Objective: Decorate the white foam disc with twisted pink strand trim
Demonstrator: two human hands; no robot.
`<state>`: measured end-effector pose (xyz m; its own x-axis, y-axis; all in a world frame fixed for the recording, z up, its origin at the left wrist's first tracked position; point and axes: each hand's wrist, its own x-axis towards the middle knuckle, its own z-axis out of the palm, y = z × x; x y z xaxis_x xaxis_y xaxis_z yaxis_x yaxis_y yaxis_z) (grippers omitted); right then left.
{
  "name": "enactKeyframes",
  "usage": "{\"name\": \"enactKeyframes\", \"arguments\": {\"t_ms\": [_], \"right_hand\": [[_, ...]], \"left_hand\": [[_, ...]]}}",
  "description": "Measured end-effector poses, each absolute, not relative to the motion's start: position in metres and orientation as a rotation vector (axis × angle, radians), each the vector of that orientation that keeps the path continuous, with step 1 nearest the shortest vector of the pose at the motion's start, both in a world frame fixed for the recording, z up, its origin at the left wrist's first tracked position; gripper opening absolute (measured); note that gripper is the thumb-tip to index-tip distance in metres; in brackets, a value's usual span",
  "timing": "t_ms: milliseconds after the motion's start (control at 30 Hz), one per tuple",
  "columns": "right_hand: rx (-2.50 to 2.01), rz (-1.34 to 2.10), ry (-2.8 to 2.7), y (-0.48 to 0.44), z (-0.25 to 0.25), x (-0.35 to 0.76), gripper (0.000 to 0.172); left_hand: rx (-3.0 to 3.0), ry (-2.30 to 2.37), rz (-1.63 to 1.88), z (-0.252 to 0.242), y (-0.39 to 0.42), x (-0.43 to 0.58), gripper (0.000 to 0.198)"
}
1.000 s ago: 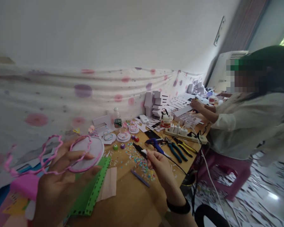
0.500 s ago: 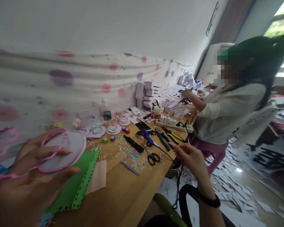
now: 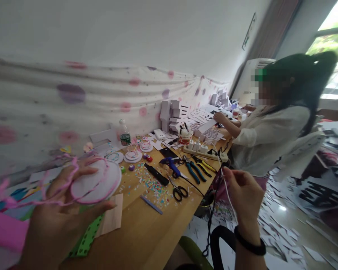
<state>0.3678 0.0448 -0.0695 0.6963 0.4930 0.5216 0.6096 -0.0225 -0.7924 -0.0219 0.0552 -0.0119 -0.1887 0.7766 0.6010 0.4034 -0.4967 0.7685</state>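
The white disc (image 3: 103, 183) is sitting in the left hand (image 3: 53, 213) at the near left, above the tabletop. Fingers are covering part of its left side, and the pink cord (image 3: 39, 203) around it is blurring into loops towards the left, so where the strand is ending is hard to tell. A magenta sheet (image 3: 8, 230) is running out of view at the left, and the left hand is hiding much of a green sheet (image 3: 87, 236).

The wooden table (image 3: 146, 236) is stretching from near left to far right, carrying coloured specks, scissors (image 3: 180, 192), a blue glue gun (image 3: 173, 165), teal-handled pliers (image 3: 195, 171) and a power strip (image 3: 207, 153). Small decorated discs are lying near a bottle (image 3: 125, 135) at the far side. A dotted cloth (image 3: 101, 82) is covering the lower wall, paper scraps are littering the floor at the right, and a co-worker (image 3: 273, 138) is bending over white paper pieces farther along.

The left hand is holding the disc, fingers spreading over it and thumb extending below its lower edge. The right hand (image 3: 243, 191) is hanging beyond the table's near edge, fingertips narrowing together beside a white cable (image 3: 228, 193); whether they are gripping anything, I cannot tell.
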Motion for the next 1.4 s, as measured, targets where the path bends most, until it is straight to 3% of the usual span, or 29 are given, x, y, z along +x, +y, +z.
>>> {"name": "enactKeyframes", "arguments": {"t_ms": [133,233,400,633,767,900,1400], "right_hand": [[-1.035,0.276,-1.386,0.055,-0.045,0.281,0.036],[-0.593,0.405,-1.671,0.063,-0.023,0.229,0.021],[-0.245,0.581,-1.909,0.078,0.014,0.184,0.028],[-0.111,0.658,-1.917,0.096,0.021,0.161,0.019],[-0.100,0.679,-1.881,0.107,0.023,0.152,0.022],[-0.075,0.754,-1.921,0.117,0.027,0.147,0.012],[-0.074,0.854,-1.895,0.147,0.026,0.145,0.021]], "left_hand": [[1.698,1.284,1.559,-0.010,0.045,-0.015,0.057],[1.565,1.171,1.587,-0.007,0.036,-0.007,0.064],[1.375,1.073,1.636,0.002,0.023,-0.008,0.069],[1.300,1.060,1.687,0.001,0.027,-0.025,0.071],[1.337,1.000,1.810,-0.006,0.037,-0.026,0.066],[1.343,1.026,1.933,-0.011,0.045,-0.030,0.064],[1.226,1.005,2.097,0.000,0.082,-0.002,0.094]]}}
